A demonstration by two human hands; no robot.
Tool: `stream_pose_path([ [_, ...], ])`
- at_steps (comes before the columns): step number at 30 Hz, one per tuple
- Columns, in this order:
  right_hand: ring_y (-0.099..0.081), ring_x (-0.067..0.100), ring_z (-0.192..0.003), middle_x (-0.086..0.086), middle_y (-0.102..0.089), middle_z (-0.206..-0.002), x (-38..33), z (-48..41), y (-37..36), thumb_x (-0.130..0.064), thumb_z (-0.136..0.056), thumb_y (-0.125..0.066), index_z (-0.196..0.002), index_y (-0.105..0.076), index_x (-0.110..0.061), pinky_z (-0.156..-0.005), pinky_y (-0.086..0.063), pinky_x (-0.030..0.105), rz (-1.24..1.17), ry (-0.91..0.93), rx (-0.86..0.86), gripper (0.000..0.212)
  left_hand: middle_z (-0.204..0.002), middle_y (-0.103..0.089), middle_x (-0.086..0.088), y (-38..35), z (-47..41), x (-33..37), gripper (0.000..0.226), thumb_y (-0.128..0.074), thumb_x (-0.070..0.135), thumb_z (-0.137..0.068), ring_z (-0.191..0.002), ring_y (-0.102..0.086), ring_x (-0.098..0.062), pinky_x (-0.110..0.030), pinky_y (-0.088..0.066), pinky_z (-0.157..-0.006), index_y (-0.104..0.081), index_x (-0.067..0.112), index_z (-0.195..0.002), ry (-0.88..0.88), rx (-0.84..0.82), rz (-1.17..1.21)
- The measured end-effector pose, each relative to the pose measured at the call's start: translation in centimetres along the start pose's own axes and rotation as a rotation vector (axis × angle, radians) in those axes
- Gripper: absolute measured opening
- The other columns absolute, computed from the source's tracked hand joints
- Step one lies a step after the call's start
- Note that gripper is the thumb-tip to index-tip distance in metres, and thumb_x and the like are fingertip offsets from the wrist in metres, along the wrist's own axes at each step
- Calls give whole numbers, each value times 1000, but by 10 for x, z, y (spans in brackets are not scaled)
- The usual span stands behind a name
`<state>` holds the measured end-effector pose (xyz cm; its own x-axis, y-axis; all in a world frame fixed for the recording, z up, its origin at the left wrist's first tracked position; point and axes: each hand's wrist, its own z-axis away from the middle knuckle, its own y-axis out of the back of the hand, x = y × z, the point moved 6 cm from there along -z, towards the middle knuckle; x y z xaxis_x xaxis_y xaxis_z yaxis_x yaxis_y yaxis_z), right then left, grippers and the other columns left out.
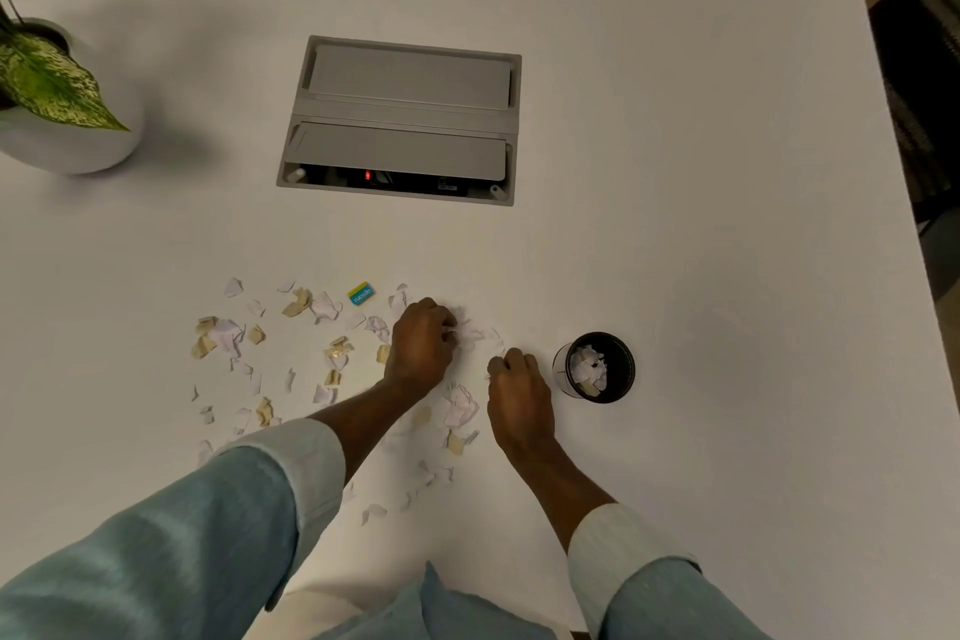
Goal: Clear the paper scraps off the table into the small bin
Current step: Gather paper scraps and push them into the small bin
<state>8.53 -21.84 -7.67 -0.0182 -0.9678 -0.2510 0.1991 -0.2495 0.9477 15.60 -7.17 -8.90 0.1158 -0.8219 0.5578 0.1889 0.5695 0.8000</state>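
Observation:
Several torn white and tan paper scraps [228, 335] lie scattered over the white table [675, 224], mostly left of and between my hands. My left hand [422, 346] rests knuckles-up on the table, its fingers curled on white scraps [470, 327] at its right side. My right hand [517, 392] is curled just left of the small black bin [597, 368]; whether it holds scraps is hidden. The bin stands upright and holds several scraps. A larger crumpled white scrap [460, 405] lies between my wrists.
A small teal and yellow eraser-like block [361, 293] lies among the scraps. A grey cable hatch [402, 120] is sunk into the table farther back. A potted plant in a white pot [67, 140] stands at the far left. The table's right edge [904, 182] runs down the right side.

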Motion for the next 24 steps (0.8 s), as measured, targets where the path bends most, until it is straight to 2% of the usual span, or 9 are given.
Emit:
stream_pose_path([
  [4,-59,19,-70,3,-62,-78,8,10,15,6,-69,-87,-81,-72,-11,-50,-47,24,-146,0,116,26,-99,-78,-8,13,9,10,16,-84,11,-86,-84,-72,-21,-26,-55,-81,-81,7,-101,150,87,203],
  [7,-63,17,-77,4,-66,-87,19,23,46,-1,-84,-80,-92,-75,-8,-67,-55,22,-312,10,268,12,-91,-79,-4,22,18,30,16,-86,12,-85,-76,-75,-21,-30,-62,-79,-81,11,-100,237,84,410],
  [10,-66,13,-87,4,-69,-96,37,37,82,-5,-89,-77,-98,-77,-6,-81,-54,17,-404,-50,387,10,-83,-78,-8,33,28,64,8,-83,6,-87,-70,-77,-23,-23,-62,-69,-78,8,-94,274,70,667],
  [12,-67,13,-88,4,-70,-98,54,45,104,-7,-88,-78,-99,-77,-6,-81,-54,16,-440,-135,452,11,-83,-79,-12,36,34,90,8,-82,4,-87,-71,-78,-23,-20,-61,-68,-78,4,-95,262,43,784],
  [14,-68,15,-83,5,-71,-96,73,50,119,-4,-85,-80,-97,-77,-8,-75,-51,16,-451,-226,511,13,-83,-79,-14,31,38,113,9,-82,2,-87,-73,-78,-26,-23,-63,-70,-78,3,-95,237,-4,857],
  [16,-69,18,-75,4,-70,-91,91,52,128,-1,-84,-79,-94,-77,-11,-65,-51,21,-465,-297,538,15,-83,-79,-13,21,41,133,9,-83,3,-86,-75,-78,-28,-28,-65,-74,-79,4,-94,203,-55,879],
  [17,-68,18,-72,4,-70,-89,99,53,130,0,-84,-79,-92,-76,-12,-62,-49,18,-468,-323,545,15,-83,-79,-12,14,42,141,10,-83,3,-85,-76,-78,-28,-28,-65,-75,-79,5,-94,191,-70,869],
  [20,-68,16,-70,4,-70,-87,112,54,130,0,-85,-78,-91,-76,-10,-63,-39,4,-475,-363,542,12,-84,-79,-7,-4,47,159,12,-84,7,-85,-79,-77,-21,-21,-62,-71,-81,8,-96,140,-87,800],
  [24,-68,19,-73,6,-70,-90,120,50,125,0,-87,-76,-97,-75,-10,-64,-41,11,-460,-384,488,14,-91,-77,-4,-25,50,169,12,-81,3,-84,-78,-71,-14,-26,-60,-73,-80,9,-95,-53,-95,568],
])
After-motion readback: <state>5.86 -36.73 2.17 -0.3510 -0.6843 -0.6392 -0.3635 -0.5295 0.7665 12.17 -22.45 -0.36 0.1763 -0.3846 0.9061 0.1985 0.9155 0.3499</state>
